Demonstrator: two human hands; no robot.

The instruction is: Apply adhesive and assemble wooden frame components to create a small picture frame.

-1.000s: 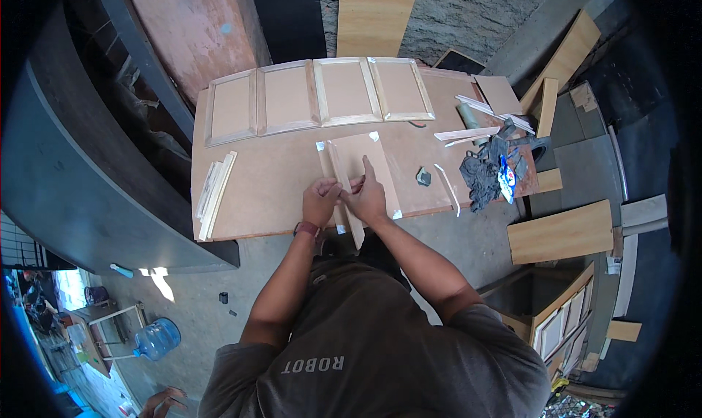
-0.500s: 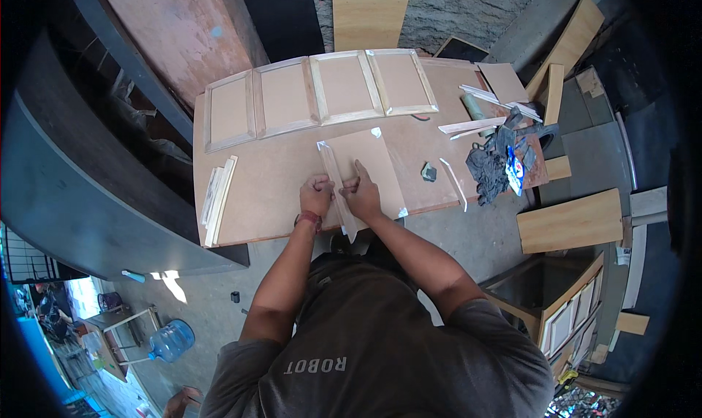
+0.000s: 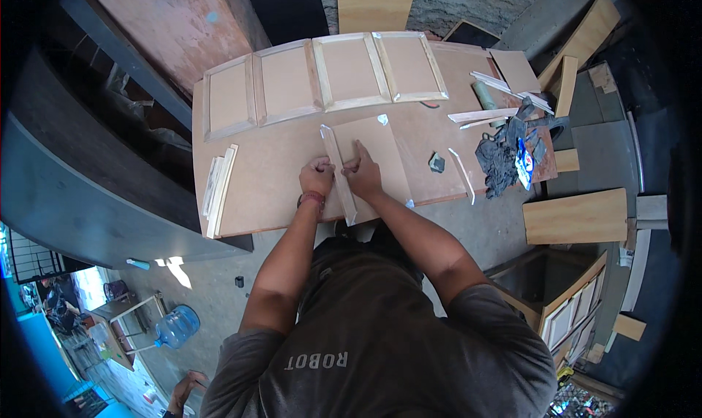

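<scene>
A narrow light wooden strip [image 3: 342, 198] with angled ends lies along the left edge of a thin rectangular brown panel [image 3: 384, 158] near the front of the workbench. My left hand [image 3: 317, 177] is closed, its fingers curled against the strip's left side. From the other side my right hand [image 3: 363, 175] grips the strip with bent fingers, its index finger pointing forward over the panel. White dabs [image 3: 382, 119] sit at the panel's right-hand corners. Behind it lie several panels with wooden frames [image 3: 316, 70] in a joined row.
Loose strips [image 3: 219, 191] lie at the bench's [image 3: 270, 173] left end. To the right are a small dark block [image 3: 436, 162], a thin white-edged strip [image 3: 462, 175], a crumpled dark cloth [image 3: 497, 166] and a green cylinder [image 3: 484, 96]. A curved grey piece [image 3: 110, 198] stands left.
The whole view has shifted slightly, so the bench appears higher. The strip has slid a little away from me along the panel's edge. Both hands keep their hold.
</scene>
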